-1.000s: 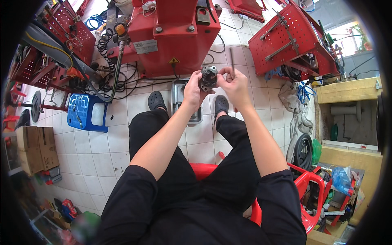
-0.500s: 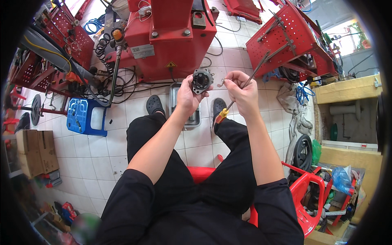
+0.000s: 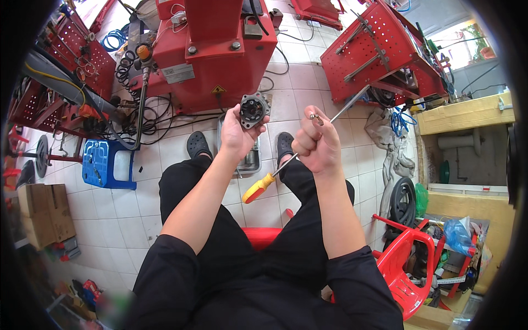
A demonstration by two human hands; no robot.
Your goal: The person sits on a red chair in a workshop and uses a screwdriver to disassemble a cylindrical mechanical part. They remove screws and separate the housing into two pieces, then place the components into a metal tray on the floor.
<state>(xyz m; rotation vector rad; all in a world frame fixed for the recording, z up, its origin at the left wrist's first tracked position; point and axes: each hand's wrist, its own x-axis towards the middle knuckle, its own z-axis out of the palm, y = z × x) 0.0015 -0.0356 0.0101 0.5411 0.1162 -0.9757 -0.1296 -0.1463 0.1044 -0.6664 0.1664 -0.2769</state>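
Note:
A round grey metal housing (image 3: pixel 254 111) with a dark, ribbed inside and bolt-hole ears sits in my left hand (image 3: pixel 236 137). My left fingers curl around its left and lower edges, its open face turned up toward me. To the right, my right hand (image 3: pixel 319 144) is closed around the shaft of a long screwdriver (image 3: pixel 260 187); its yellow and red handle hangs down to the left and the shaft points up right. Between thumb and forefinger of that hand shows a small shiny metal piece (image 3: pixel 315 117), too small to name. The two hands are apart.
A grey metal tray (image 3: pixel 252 165) with parts lies on the tiled floor between my shoes. Ahead stands a red machine (image 3: pixel 214 71) with cables beside it. A blue stool (image 3: pixel 108 165) is at left, a red tool cart (image 3: pixel 366 49) at far right, a red chair (image 3: pixel 404 269) near right.
My right hand has turned, swinging the screwdriver handle down and left and bringing the small metal piece upward. The view has shifted slightly; my left hand still holds the housing.

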